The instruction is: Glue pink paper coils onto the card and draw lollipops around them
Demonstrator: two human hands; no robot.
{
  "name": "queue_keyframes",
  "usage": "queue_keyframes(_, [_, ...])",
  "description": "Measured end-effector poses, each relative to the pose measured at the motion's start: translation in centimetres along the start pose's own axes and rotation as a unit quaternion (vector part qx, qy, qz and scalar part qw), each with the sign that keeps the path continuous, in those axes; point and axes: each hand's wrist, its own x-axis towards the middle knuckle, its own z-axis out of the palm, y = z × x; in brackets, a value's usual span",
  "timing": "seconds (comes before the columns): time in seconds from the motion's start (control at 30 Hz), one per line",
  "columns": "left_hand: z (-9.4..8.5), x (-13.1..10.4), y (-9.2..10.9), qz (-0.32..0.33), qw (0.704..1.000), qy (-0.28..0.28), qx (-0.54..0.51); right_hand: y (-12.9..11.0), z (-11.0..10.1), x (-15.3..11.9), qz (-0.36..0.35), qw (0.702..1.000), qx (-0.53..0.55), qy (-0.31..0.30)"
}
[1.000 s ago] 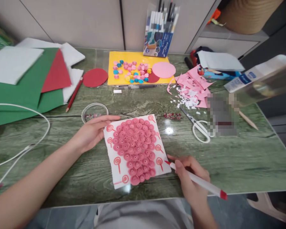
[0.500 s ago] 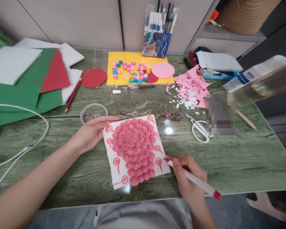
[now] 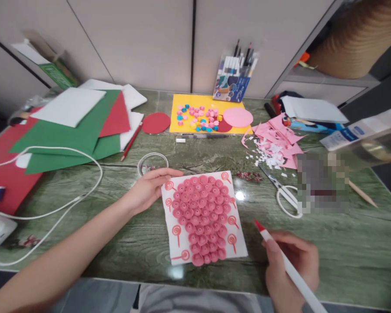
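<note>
A white square card (image 3: 241, 234) lies on the green table, bearing a cluster of pink paper coils (image 3: 203, 208) with red swirl drawings down both sides. My left hand (image 3: 151, 189) rests at the card's upper left corner, fingers stretched out along its edge. To the right of the card, my right hand (image 3: 291, 263) grips a white marker (image 3: 296, 276) with a red tip. The tip points up and left, apart from the card.
White-handled scissors (image 3: 288, 198) lie right of the card, near pink paper scraps (image 3: 280, 139). Behind are a tape roll (image 3: 138, 165), a yellow sheet (image 3: 179, 124) with small coloured pieces, and a pen pack (image 3: 233, 82). Coloured sheets (image 3: 65, 134) and a white cable (image 3: 99, 174) are at left.
My right hand has drawn the marker away from the card's right edge, toward the lower right. The view has shifted, showing more of the left side. My left hand stays at the card's corner.
</note>
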Motion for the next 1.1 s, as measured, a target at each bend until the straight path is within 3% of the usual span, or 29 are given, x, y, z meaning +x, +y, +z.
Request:
queue_keyframes(0.27, [0.2, -1.4, 0.6, 0.046, 0.998, -0.041, -0.013, 0.7, -0.1, 0.3, 0.019, 1.0, 0.018, 0.011])
queue_keyframes(0.5, [-0.6, -0.4, 0.0, 0.045, 0.998, -0.038, -0.038, 0.7, 0.1, 0.8, 0.029, 0.999, 0.025, 0.008])
queue_keyframes(0.6, [-0.9, 0.1, -0.1, 0.039, 0.997, -0.031, -0.058, 1.0, 0.1, 0.4, 0.053, 0.999, -0.001, 0.013])
queue_keyframes(0.7, [-1.3, 0.3, -0.1, 0.044, 0.997, -0.02, -0.064, 1.2, 0.0, 0.1, 0.029, 0.996, -0.077, 0.022])
queue_keyframes(0.8, [-1.6, 0.5, 0.2, 0.054, 0.997, -0.017, -0.056, 1.0, 0.0, 0.4, -0.006, 0.992, -0.119, -0.048])
queue_keyframes(0.93, [-1.7, 0.5, 0.4, 0.061, 0.997, -0.022, -0.052, -0.2, 0.1, 1.3, -0.012, 0.98, -0.081, -0.18])
queue_keyframes(1.1, [-1.1, 0.0, 0.6, 0.067, 0.996, -0.039, -0.049, -0.6, 0.1, 1.3, 0.086, 0.96, 0.071, -0.258])
